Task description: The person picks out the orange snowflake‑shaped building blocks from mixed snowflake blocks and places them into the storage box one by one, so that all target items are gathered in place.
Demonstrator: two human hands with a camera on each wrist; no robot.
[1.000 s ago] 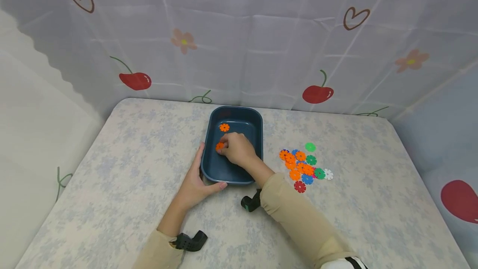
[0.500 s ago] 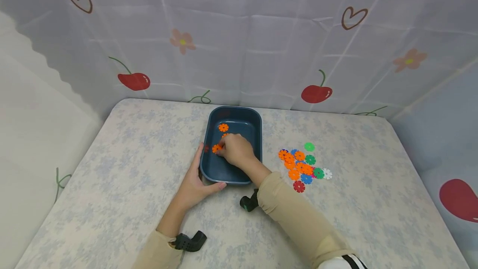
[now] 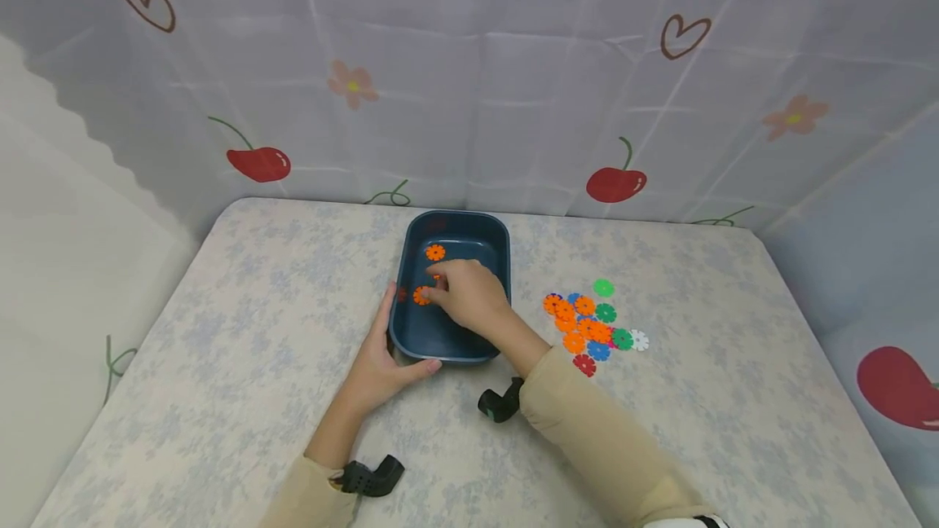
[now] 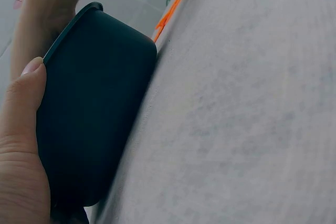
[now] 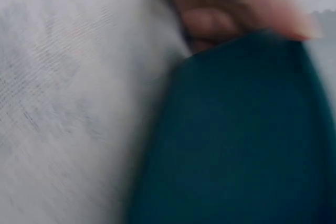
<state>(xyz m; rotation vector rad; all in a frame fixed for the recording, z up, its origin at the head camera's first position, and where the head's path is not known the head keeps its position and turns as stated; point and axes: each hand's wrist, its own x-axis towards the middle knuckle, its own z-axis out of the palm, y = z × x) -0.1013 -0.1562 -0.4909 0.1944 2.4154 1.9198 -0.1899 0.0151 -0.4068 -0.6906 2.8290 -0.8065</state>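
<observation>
A dark blue rectangular tray point(image 3: 450, 345) stands on the table. Inside it lie orange snowflake discs: one farther back point(image 3: 436, 253), another point(image 3: 421, 296) by my right thumb, and one between them mostly hidden by my fingers. My right hand point(image 3: 469, 293) is over the tray, thumb and forefinger spread apart with nothing pinched between them. My left hand point(image 3: 377, 365) holds the tray's near left corner, fingers along the left side and thumb at the near rim. In the left wrist view the thumb point(image 4: 31, 85) rests against the tray's outer wall point(image 4: 94, 103). The right wrist view is blurred.
Right of the tray lies a loose pile of snowflake discs point(image 3: 587, 327), mostly orange, with blue, green, red and white ones. A light green disc point(image 3: 604, 288) lies at its far side. A printed curtain point(image 3: 477, 104) hangs behind the table point(image 3: 293, 283).
My right thumb and forefinger have come apart, letting go of the nearest orange disc, which stays in the tray. The right hand has shifted slightly. My left hand keeps its hold on the tray.
</observation>
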